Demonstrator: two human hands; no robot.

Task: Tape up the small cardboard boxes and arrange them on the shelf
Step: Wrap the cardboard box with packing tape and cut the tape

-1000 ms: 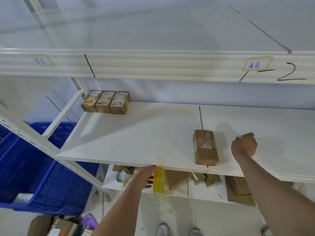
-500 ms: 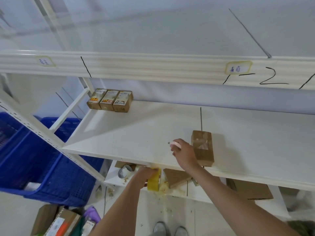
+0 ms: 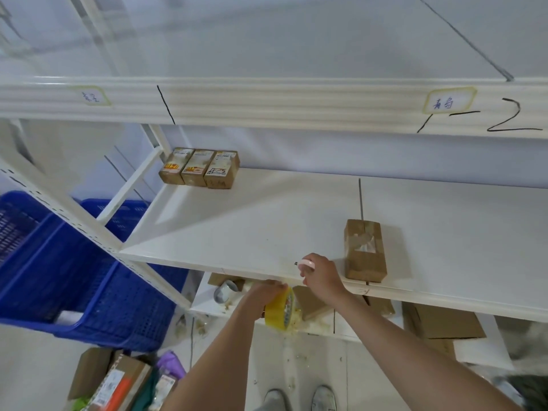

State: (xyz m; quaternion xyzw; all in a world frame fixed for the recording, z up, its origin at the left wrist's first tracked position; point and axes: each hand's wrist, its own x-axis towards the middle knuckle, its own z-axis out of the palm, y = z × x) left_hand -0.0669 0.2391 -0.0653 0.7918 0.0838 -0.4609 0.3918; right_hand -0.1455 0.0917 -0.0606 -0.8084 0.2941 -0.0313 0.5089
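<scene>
White steel shelving fills the frame, its middle shelf [image 3: 267, 221] holding the work so far: three boxes [image 3: 199, 168] stand side by side, touching, at the back left corner, labels facing out, apparently sealed and placed. A fourth box [image 3: 365, 251] sits alone near the front edge, right of centre, with clear tape and a torn patch on its top; whether it is fully sealed cannot be told, and it has not yet joined the row. Below the front edge, the left hand [image 3: 262, 295] grips a yellow tape roll [image 3: 281, 310], while the right hand [image 3: 321, 275] is clenched around a small pale cutter [image 3: 307, 264], its dark tip pointing left, just beside the lone box but apart from it. Judging by this, the job is somewhere in its middle: more cardboard [image 3: 444, 324] lies on the lower shelf and mixed parcels [image 3: 118, 384] crowd the floor at bottom left, though how many still need taping is unclear. The lower shelf is largely hidden behind the shelf edge and both arms; a grey roll-like object [image 3: 224, 293] there is too obscured to name. Blue crates [image 3: 89, 280] at left are cut off by the frame, their contents mostly unseen. Handwritten tags on the upper rail [image 3: 296, 102] are too small to read with confidence, and the far right corner is blurred.
</scene>
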